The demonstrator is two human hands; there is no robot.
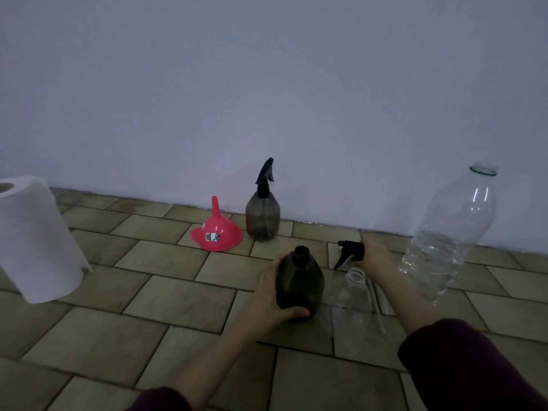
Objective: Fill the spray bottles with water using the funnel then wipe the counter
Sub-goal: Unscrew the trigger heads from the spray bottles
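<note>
Glossy dark-green plastic bottle (299,281); clear glossy plastic water bottle (450,232); smooth pink plastic funnel (218,231); matt white paper-towel roll (35,238); matt tiled counter (118,336).

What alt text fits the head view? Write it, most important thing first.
The left hand grips an uncapped green bottle on a tiled counter while the right hand holds its sprayer. Behind stand a red funnel, a capped spray bottle, a paper roll and a water bottle.

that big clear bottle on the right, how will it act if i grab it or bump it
The clear bottle is thin, ribbed plastic, so it will probably dent under a squeeze. It looks only partly filled, so likely light. Tall, narrow and uncapped, it could tip and spill.
</note>
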